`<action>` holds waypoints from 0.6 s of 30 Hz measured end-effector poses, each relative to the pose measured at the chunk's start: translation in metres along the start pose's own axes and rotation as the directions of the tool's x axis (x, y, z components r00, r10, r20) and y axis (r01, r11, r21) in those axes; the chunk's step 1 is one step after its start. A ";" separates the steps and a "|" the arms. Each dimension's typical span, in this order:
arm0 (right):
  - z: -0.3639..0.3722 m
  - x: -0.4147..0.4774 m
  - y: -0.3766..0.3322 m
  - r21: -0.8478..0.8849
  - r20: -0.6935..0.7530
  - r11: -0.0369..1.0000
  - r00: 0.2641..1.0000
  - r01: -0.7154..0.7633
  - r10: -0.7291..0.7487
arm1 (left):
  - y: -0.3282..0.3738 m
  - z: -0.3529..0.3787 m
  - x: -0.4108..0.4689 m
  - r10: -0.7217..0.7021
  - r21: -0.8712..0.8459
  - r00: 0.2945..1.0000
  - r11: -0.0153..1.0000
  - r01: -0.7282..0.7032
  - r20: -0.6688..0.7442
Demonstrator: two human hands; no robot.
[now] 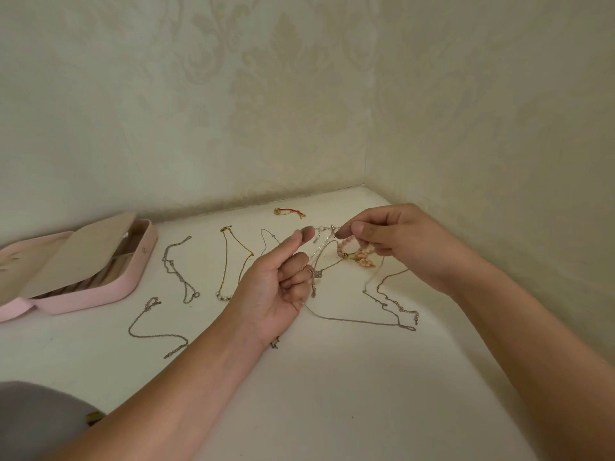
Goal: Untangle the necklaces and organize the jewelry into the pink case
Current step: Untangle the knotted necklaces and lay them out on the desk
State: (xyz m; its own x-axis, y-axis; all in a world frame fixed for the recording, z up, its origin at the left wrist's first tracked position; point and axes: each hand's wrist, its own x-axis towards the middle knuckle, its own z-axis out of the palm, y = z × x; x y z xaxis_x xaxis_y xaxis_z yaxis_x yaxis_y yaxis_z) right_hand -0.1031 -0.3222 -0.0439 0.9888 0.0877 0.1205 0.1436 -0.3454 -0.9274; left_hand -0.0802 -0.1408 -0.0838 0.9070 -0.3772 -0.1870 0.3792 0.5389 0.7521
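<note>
Head cam, looks fwd/down, close over table (332, 394)

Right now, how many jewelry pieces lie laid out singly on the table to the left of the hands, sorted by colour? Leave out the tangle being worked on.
Silver-grey chains: 3
Gold chain: 1
Red cord piece: 1
Total: 5
</note>
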 end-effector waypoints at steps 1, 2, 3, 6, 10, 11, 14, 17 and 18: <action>-0.002 -0.001 -0.002 -0.018 0.011 1.000 1.000 -0.016 0.017 | 0.000 0.000 0.000 0.005 0.013 1.000 1.000 -0.005 0.009; -0.004 -0.002 -0.003 -0.031 0.032 0.999 0.999 -0.033 0.034 | 0.000 0.000 -0.001 0.009 0.029 1.000 1.000 -0.009 0.019; -0.005 -0.003 -0.005 -0.042 0.056 0.998 0.997 -0.045 0.048 | 0.000 0.000 -0.002 0.011 0.042 0.999 0.999 -0.013 0.031; -0.006 -0.004 -0.006 -0.040 0.092 0.998 0.994 -0.054 0.057 | -0.001 0.001 -0.002 0.011 0.062 0.999 0.998 -0.014 0.043; -0.005 -0.001 -0.001 0.077 0.082 0.997 0.997 0.010 -0.016 | 0.000 0.001 0.000 0.048 0.058 0.999 0.997 -0.049 0.010; -0.005 0.000 0.001 0.139 0.074 0.990 0.997 0.019 -0.030 | 0.000 0.001 0.001 0.067 0.061 0.998 0.996 -0.067 0.002; -0.008 0.002 0.002 0.350 0.035 0.936 0.998 0.027 -0.042 | 0.000 -0.002 0.002 0.133 0.103 0.991 0.986 -0.131 -0.012; -0.019 0.004 0.003 0.499 -0.043 0.867 0.999 0.022 0.000 | -0.002 -0.004 0.005 0.212 0.188 0.977 0.960 -0.206 -0.010; -0.022 0.005 0.003 0.526 -0.058 0.851 0.998 0.015 0.018 | -0.002 -0.005 0.006 0.225 0.209 0.974 0.954 -0.217 -0.016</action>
State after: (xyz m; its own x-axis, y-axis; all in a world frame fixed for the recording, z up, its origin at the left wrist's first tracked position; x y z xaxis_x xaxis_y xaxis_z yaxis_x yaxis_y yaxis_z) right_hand -0.0972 -0.3432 -0.0385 0.9919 0.0270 0.1242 0.1164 0.1988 -0.9731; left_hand -0.0748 -0.1404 -0.0892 0.9720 -0.2340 -0.0230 0.1266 0.4383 0.8899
